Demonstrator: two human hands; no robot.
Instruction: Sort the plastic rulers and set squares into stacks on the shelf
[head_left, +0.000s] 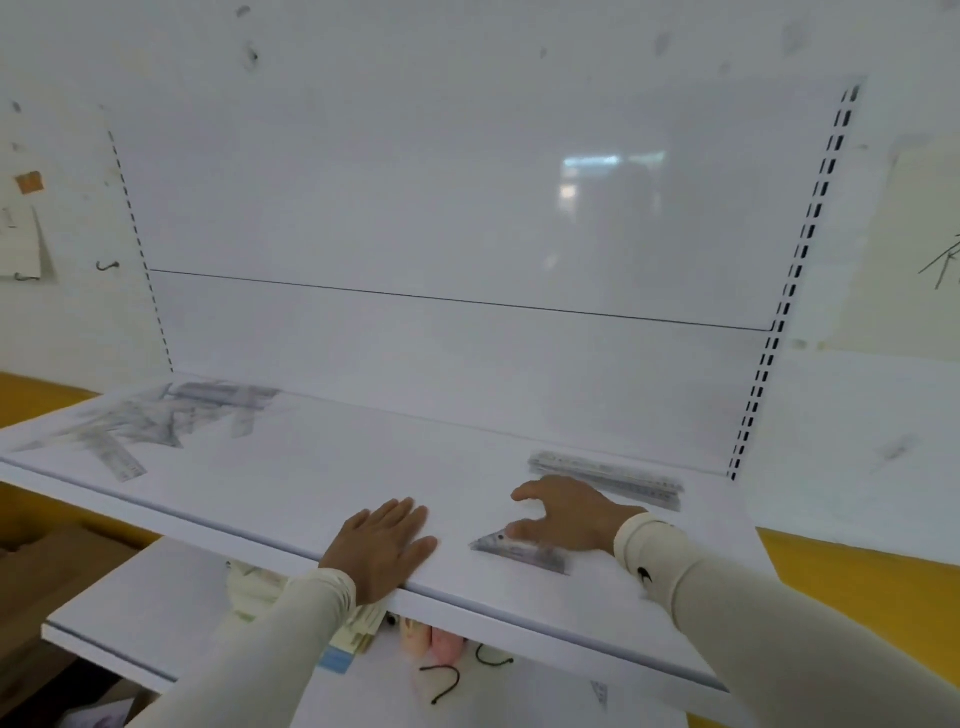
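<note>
Hands rest on the white shelf (311, 467): the left hand (387, 545) lies flat, fingers straight and together, near the front edge. Just right of it, the right hand (563, 512) arches with fingers spread, fingertips touching a clear set square (519, 551) lying flat on the shelf. Behind that hand sits a ruler stack (608, 475); a loose, blurred pile of rulers and set squares (156, 421) lies at the shelf's far left.

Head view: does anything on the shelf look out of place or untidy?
Yes. At the shelf's far left, a pile of rulers and set squares lies jumbled at crossed angles, unlike the neat ruler stack on the right.
</note>
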